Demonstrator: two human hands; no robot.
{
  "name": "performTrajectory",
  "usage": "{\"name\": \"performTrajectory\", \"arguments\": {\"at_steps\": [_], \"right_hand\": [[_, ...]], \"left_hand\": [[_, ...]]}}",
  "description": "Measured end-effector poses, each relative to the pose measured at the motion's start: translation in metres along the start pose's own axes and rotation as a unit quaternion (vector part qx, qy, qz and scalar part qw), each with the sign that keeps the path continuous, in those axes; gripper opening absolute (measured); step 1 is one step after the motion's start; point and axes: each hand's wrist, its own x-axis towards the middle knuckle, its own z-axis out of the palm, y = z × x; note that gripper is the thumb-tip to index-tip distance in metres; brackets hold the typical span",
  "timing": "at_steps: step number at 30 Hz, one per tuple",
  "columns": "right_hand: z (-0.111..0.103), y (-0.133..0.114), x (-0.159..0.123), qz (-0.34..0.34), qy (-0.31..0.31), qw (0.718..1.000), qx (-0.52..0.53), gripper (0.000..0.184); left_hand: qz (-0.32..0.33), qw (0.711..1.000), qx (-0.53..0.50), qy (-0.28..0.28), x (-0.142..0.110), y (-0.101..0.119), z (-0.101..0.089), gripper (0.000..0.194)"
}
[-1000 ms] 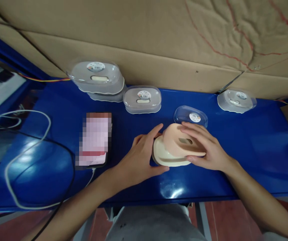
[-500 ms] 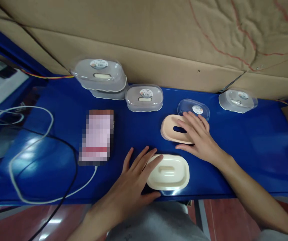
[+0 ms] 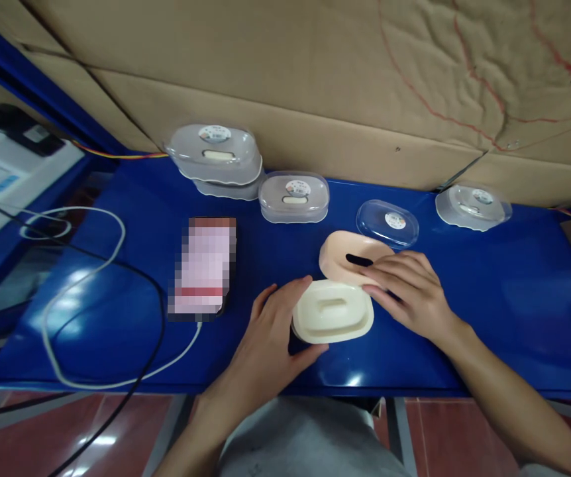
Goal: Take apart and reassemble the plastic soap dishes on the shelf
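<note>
Head view: the left hand [image 3: 274,328], its grip spread wide, clasps the cream tray [image 3: 334,311] on the desk [image 3: 415,364]; the right hand [image 3: 411,291] pinches the peach piece [image 3: 345,249] at the tray's far edge.

The left hand [image 3: 270,331] and right hand [image 3: 412,295] are bare, as are the forearms [image 3: 501,391] behind them. Below and between the hands shows a plain grey garment [image 3: 310,437]; well behind the right hand, a grey sleeve [image 3: 546,470] edges in.
</note>
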Motion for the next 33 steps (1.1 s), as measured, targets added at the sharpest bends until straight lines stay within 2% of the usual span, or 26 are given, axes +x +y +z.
{"name": "performTrajectory", "arguments": {"at_steps": [4,9,12,14,16,18,20,25,28,30,33], "right_hand": [[-0.006,-0.018,-0.001,-0.056,-0.002,0.998,0.04,0.053],[-0.002,-0.031,-0.002,-0.1,-0.032,0.991,0.087,0.056],[0.003,-0.034,0.001,-0.102,-0.037,0.989,0.098,0.049],[0.005,-0.036,0.004,-0.107,-0.039,0.988,0.1,0.041],[0.006,-0.038,0.006,-0.118,-0.037,0.988,0.094,0.035],[0.005,-0.039,0.007,-0.13,-0.038,0.988,0.077,0.032],[0.005,-0.04,0.006,-0.142,-0.044,0.987,0.059,0.035],[0.01,-0.043,0.003,-0.165,-0.091,0.982,0.012,0.039],[0.013,-0.039,0.002,-0.157,-0.108,0.981,0.024,0.039],[0.011,-0.028,0.0,-0.125,-0.087,0.987,0.058,0.046],[0.004,0.001,-0.002,-0.001,-0.015,1.0,0.027,0.061]], "left_hand": [[-0.087,0.989,-0.114,0.015,0.005,0.002,0.0,0.103],[-0.156,0.94,-0.301,0.034,0.006,0.005,0.001,0.1],[-0.18,0.896,-0.405,0.031,0.006,0.009,0.003,0.097],[-0.191,0.855,-0.481,0.029,0.008,0.012,0.004,0.098],[-0.209,0.815,-0.538,0.054,0.011,0.015,0.006,0.095],[-0.238,0.782,-0.568,0.093,0.014,0.018,0.008,0.086],[-0.269,0.751,-0.593,0.108,0.016,0.021,0.009,0.079],[-0.311,0.688,-0.643,0.13,0.017,0.02,0.011,0.08],[-0.315,0.67,-0.654,0.156,0.016,0.019,0.011,0.075],[-0.312,0.664,-0.66,0.16,0.015,0.019,0.011,0.073],[-0.313,0.669,-0.658,0.15,0.014,0.02,0.011,0.07]]}}
